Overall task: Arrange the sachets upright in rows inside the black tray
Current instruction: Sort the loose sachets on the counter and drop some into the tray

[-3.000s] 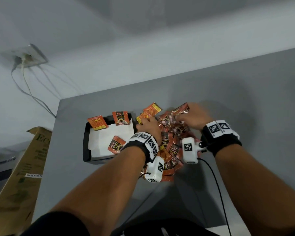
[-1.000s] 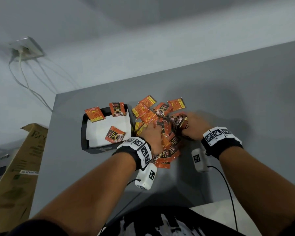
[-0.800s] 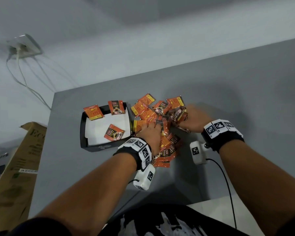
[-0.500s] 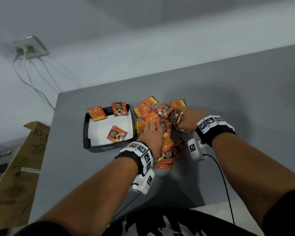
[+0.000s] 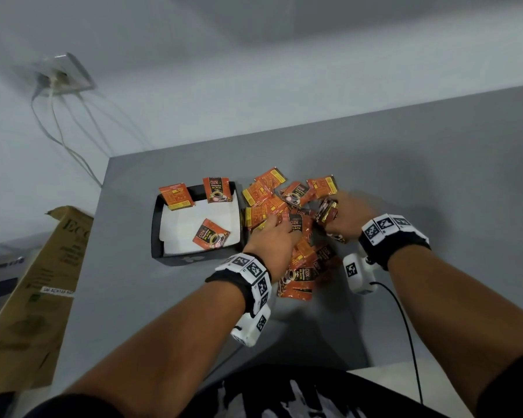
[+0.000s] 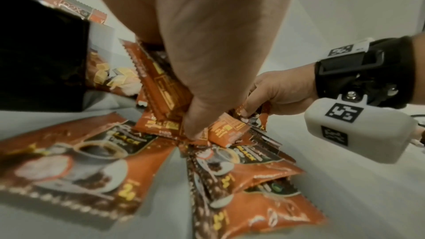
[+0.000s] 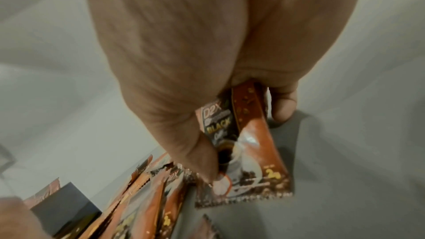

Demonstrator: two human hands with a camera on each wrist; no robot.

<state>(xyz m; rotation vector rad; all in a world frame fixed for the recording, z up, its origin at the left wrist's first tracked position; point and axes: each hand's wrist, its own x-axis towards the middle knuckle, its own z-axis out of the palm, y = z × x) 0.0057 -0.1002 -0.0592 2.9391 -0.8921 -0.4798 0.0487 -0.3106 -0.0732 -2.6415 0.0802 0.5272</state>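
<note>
Sachets (image 5: 296,236) lie in a pile under & between our hands, just beside the black tray (image 5: 157,233). Our right hand (image 5: 343,218) pinches a few sachets, thumb vs. fingers (image 7: 281,104). Our left hand (image 5: 271,239) rests on the pile w/ thumb pressing down; its fingers are hidden.

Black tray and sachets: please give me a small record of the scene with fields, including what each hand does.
tray: black tray on the grey table, white liner inside
sachets in tray: three; two lean at the far wall, one lies flat
loose pile: sachets heaped on the table right of the tray
left hand: left hand reaches into the pile, fingers on sachets
right hand: right hand grips a small bundle of sachets
rows: not yet formed
</note>
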